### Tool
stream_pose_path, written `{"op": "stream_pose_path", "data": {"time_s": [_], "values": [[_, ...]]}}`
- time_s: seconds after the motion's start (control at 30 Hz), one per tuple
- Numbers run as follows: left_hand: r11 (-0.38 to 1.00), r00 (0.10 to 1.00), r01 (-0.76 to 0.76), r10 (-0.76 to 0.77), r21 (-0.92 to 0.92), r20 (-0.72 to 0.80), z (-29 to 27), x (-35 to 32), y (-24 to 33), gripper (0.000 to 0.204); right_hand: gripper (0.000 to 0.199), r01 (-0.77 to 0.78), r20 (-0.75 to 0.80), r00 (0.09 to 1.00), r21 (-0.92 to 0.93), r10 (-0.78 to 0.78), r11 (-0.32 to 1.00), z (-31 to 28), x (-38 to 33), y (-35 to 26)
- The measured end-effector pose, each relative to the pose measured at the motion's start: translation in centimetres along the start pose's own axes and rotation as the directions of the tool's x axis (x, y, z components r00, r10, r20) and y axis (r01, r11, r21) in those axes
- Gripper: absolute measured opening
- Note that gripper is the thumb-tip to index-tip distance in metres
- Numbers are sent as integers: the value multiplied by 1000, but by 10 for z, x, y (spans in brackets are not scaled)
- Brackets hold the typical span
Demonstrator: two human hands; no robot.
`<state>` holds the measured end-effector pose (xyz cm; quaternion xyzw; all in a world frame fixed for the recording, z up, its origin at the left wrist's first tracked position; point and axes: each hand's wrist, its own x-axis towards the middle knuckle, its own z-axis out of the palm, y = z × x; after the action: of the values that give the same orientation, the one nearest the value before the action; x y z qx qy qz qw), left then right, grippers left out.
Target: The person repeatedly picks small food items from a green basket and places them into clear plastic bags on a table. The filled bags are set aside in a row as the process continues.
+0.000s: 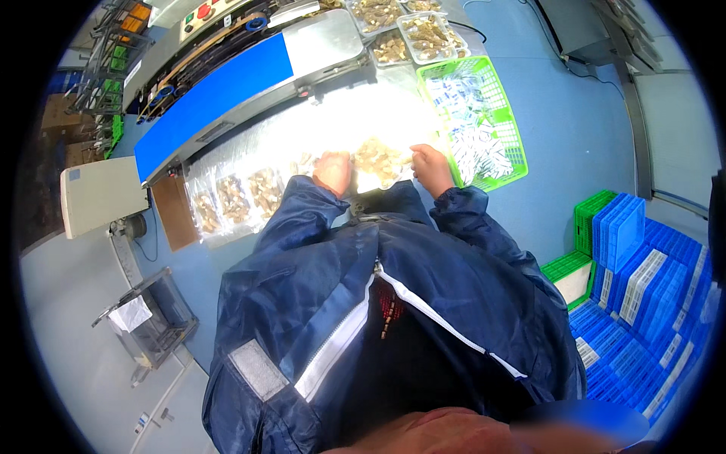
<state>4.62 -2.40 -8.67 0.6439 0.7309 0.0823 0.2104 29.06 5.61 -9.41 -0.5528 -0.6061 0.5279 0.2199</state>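
Under a bright glare on the metal table [393, 102], a clear tray of pale brown mushroom-like pieces [378, 160] sits in front of me. My left hand [333, 172] is closed at the left side of this tray, its fingers curled and washed out by the light. At the tray's right edge, my right hand [432, 170] is closed, thumb and fingertips together; what lies between them is too small to name. To the left of my left hand, several clear packs of brown pieces [231, 200] lie in a row.
Right of my right hand stands a green basket [516, 144] full of small white and blue packets. Filled clear trays [427, 38] are grouped at the far end. A machine with a blue belt [219, 102] runs behind the packs. Blue crates [643, 295] are stacked at right.
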Motion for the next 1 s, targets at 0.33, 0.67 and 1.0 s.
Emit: {"op": "stream_pose_path", "data": {"time_s": [0.33, 0.67, 1.0], "values": [[921, 874, -277, 123, -274, -471, 16, 16, 23, 39, 22, -254, 305, 937, 257, 171, 933, -1, 18, -4], [877, 931, -217, 54, -429, -362, 19, 12, 41, 13, 25, 259, -166, 957, 111, -239, 960, 12, 17, 29], [917, 913, -265, 139, -298, -385, 13, 37, 42, 22, 19, 387, -234, 904, 97, -357, 917, 36, 33, 50]]}}
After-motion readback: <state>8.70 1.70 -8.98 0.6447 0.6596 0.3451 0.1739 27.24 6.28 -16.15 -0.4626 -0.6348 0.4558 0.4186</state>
